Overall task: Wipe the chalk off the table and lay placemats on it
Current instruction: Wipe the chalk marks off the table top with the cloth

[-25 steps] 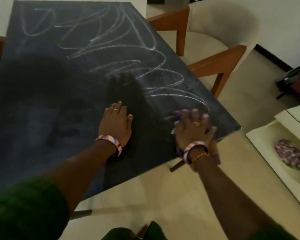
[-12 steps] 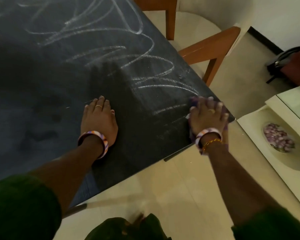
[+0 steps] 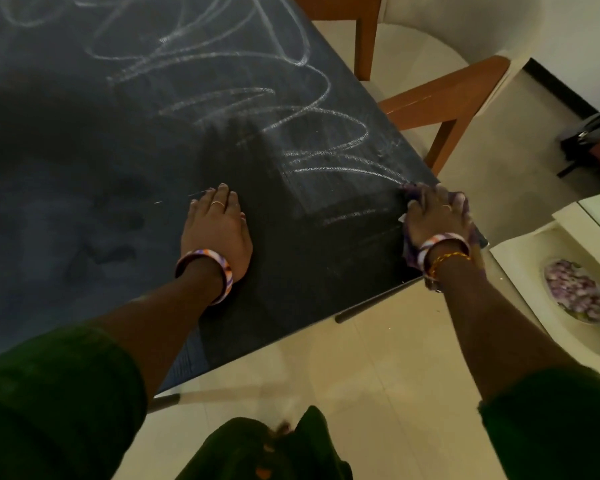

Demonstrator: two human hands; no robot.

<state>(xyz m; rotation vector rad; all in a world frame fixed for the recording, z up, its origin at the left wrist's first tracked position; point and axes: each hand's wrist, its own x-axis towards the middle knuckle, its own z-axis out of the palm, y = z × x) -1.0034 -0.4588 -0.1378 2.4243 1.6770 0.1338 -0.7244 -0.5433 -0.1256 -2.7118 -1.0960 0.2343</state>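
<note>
Most of the cloth is hidden under your right hand; only purple folds show past your fingertips and beside your wrist, so its full shape is hard to make out. That hand lies spread flat on the cloth, pressing it down at the table's right edge, just short of the near right corner. Your left hand is flat and open on the bare dark surface near the front edge, holding nothing. The table's far end and left side are cut off by the frame.

Chalk scribbles cover the far and right part of the surface, and the nearest strokes run up to the cloth. The area between your 2 hands looks smeared and mostly rubbed clean, with faint streaks left.

A wooden chair with a pale seat stands against the right edge. Past the near right corner sits a cream unit with a bowl of blurred purple pieces. A dark bag on the floor is cut off at the right. No placemats are in view.
</note>
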